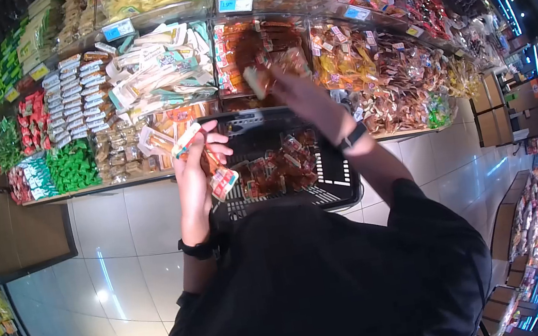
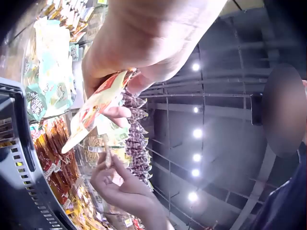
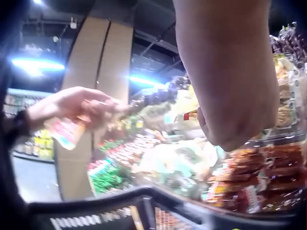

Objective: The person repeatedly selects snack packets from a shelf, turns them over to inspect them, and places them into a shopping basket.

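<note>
My left hand grips a long snack packet with orange-red print and pale ends, held up at the left side of a black shopping basket. In the left wrist view this packet slants down from the fingers. Blurred by motion, my right hand is over the basket's far edge, in front of the shelf bins. Its fingers pinch a slim, pale packet, whose red and yellow end shows in the right wrist view. Several reddish-brown packets lie inside the basket.
Snack bins line the shelf ahead: white-green packets, brown-red packets, yellow-brown packets and green-wrapped sweets. Price tags run along the upper ledge. Tiled floor lies on both sides of the basket.
</note>
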Demonstrator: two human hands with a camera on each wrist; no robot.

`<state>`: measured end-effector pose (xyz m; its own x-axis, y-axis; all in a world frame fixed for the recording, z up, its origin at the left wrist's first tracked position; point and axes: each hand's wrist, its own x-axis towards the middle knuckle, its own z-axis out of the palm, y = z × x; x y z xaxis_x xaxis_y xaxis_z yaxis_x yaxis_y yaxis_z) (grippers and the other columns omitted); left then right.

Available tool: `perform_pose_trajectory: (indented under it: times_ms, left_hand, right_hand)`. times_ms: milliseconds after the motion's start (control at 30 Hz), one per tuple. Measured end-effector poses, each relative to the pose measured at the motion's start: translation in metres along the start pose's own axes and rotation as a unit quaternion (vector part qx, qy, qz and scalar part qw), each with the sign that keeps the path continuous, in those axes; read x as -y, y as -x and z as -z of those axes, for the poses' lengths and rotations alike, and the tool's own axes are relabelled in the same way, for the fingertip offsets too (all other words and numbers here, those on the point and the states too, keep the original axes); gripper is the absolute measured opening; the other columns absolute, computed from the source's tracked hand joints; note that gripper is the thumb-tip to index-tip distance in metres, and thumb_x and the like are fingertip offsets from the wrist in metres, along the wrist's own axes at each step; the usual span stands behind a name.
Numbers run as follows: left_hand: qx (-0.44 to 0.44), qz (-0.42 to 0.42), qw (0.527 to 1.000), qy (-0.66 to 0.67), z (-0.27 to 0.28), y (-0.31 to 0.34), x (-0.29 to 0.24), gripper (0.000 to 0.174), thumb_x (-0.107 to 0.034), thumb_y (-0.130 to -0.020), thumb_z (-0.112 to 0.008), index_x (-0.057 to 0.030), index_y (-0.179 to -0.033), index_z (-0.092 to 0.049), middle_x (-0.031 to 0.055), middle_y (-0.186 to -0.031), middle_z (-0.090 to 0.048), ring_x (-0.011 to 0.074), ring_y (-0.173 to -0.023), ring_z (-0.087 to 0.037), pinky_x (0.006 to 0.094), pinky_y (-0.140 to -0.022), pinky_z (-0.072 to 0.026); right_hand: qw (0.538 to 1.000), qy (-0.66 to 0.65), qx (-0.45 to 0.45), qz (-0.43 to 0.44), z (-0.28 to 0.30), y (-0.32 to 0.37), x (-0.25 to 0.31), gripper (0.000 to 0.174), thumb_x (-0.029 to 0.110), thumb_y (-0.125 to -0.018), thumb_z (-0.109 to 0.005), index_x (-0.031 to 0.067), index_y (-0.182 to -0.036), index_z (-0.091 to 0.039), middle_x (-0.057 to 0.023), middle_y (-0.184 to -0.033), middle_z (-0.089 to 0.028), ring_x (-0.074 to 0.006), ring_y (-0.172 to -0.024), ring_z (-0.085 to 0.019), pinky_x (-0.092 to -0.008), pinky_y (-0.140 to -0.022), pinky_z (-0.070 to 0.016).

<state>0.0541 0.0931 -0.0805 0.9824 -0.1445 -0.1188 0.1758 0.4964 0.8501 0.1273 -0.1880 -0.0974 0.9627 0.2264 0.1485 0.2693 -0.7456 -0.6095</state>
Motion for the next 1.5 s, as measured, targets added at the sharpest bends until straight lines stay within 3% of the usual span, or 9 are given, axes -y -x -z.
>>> perform_pose_trajectory:
  times_ms: [67, 133, 500, 567, 800, 967, 1100, 1200, 1500]
  left_hand:
    - [0.009, 0.006, 1.0, 0.003, 0.001, 0.002, 0.003, 0.034, -0.02, -0.107, -0.046, 0.0074, -0.123, -0.059, 0.0116, -0.094, -0.069, 0.0154, -0.075, -0.066, 0.0261, -0.064, -0.0491]
    - [0.015, 0.011, 1.0, 0.001, 0.0, 0.004, 0.009, 0.033, -0.019, -0.107, -0.046, 0.007, -0.123, -0.059, 0.0117, -0.094, -0.068, 0.0154, -0.076, -0.066, 0.0261, -0.065, -0.0497]
    - [-0.003, 0.026, 1.0, 0.009, 0.003, 0.004, 0.013, 0.032, -0.019, -0.106, -0.048, 0.0065, -0.122, -0.06, 0.0119, -0.091, -0.069, 0.016, -0.075, -0.067, 0.0267, -0.065, -0.0513]
    - [-0.006, 0.034, 0.999, 0.015, 0.002, 0.005, 0.013, 0.032, -0.017, -0.106, -0.046, 0.0062, -0.122, -0.06, 0.012, -0.092, -0.069, 0.0169, -0.076, -0.067, 0.0269, -0.065, -0.051]
    - [0.016, 0.038, 0.999, 0.024, 0.001, 0.002, 0.016, 0.036, -0.021, -0.107, -0.041, 0.007, -0.126, -0.055, 0.0171, -0.096, -0.069, 0.0221, -0.081, -0.069, 0.0307, -0.071, -0.0533]
    - [0.032, 0.049, 0.996, 0.065, 0.0, 0.001, 0.007, 0.051, -0.035, -0.109, -0.031, 0.0074, -0.125, -0.054, 0.0221, -0.104, -0.07, 0.029, -0.094, -0.07, 0.0363, -0.084, -0.0543]
    - [0.038, 0.028, 0.995, 0.091, 0.0, 0.001, 0.002, 0.052, -0.035, -0.109, -0.033, 0.008, -0.125, -0.057, 0.0227, -0.113, -0.07, 0.0235, -0.105, -0.065, 0.0347, -0.094, -0.0502]
    - [-0.007, 0.044, 0.993, 0.108, -0.007, 0.002, 0.002, 0.055, -0.04, -0.107, -0.035, 0.0071, -0.127, -0.057, 0.0167, -0.118, -0.069, 0.0232, -0.107, -0.065, 0.0356, -0.097, -0.048]
    - [0.098, 0.012, 0.995, -0.024, -0.03, 0.008, -0.009, 0.059, -0.042, -0.108, -0.032, 0.0065, -0.135, -0.052, 0.0211, -0.117, -0.068, 0.0243, -0.102, -0.068, 0.0346, -0.092, -0.0537]
  right_hand:
    - [0.916, -0.389, -0.093, -0.041, -0.018, -0.054, -0.086, 0.02, 0.017, -0.102, -0.058, 0.0075, -0.119, -0.064, -0.0086, -0.101, -0.069, -0.0236, -0.09, -0.065, -0.0328, -0.083, -0.0567]
    - [0.612, -0.707, -0.184, -0.303, -0.01, -0.115, -0.131, 0.013, 0.016, -0.1, -0.063, 0.0066, -0.108, -0.063, -0.0098, -0.099, -0.068, -0.0248, -0.091, -0.065, -0.0383, -0.082, -0.0602]
    - [0.616, -0.673, -0.286, -0.293, -0.014, -0.198, -0.187, 0.017, 0.008, -0.098, -0.061, 0.0011, -0.113, -0.057, -0.0133, -0.105, -0.065, -0.0261, -0.092, -0.069, -0.0393, -0.08, -0.065]
    - [0.971, -0.114, -0.189, 0.088, -0.025, -0.187, -0.228, 0.018, 0.013, -0.101, -0.053, 0.0014, -0.113, -0.059, -0.0165, -0.099, -0.068, -0.0293, -0.1, -0.066, -0.0387, -0.08, -0.0597]
    - [0.984, -0.016, -0.176, -0.01, -0.039, -0.2, -0.275, 0.021, 0.024, -0.095, -0.069, 0.0058, -0.104, -0.064, -0.0062, -0.078, -0.066, -0.0198, -0.068, -0.068, -0.0327, -0.046, -0.0506]
    - [0.797, -0.423, -0.298, -0.31, -0.002, -0.164, -0.115, 0.027, 0.029, -0.091, -0.075, 0.008, -0.085, -0.058, -0.0009, -0.061, -0.055, -0.0129, -0.045, -0.051, -0.0299, -0.04, -0.0373]
    - [0.855, -0.478, -0.028, -0.2, 0.001, -0.055, 0.003, 0.037, 0.031, -0.098, -0.065, 0.0127, -0.067, -0.055, -0.0016, -0.06, -0.056, -0.0094, -0.045, -0.047, -0.0245, -0.044, -0.0334]
    - [0.87, -0.443, 0.197, -0.095, -0.005, 0.023, 0.078, 0.037, 0.033, -0.104, -0.053, 0.0015, -0.091, -0.068, -0.0048, -0.08, -0.069, -0.01, -0.062, -0.062, -0.0235, -0.053, -0.0462]
    - [0.849, -0.451, 0.175, -0.214, -0.01, 0.079, 0.127, 0.018, 0.019, -0.097, -0.067, 0.0026, -0.105, -0.066, 0.0048, -0.076, -0.063, -0.0009, -0.063, -0.056, -0.0196, -0.055, -0.0459]
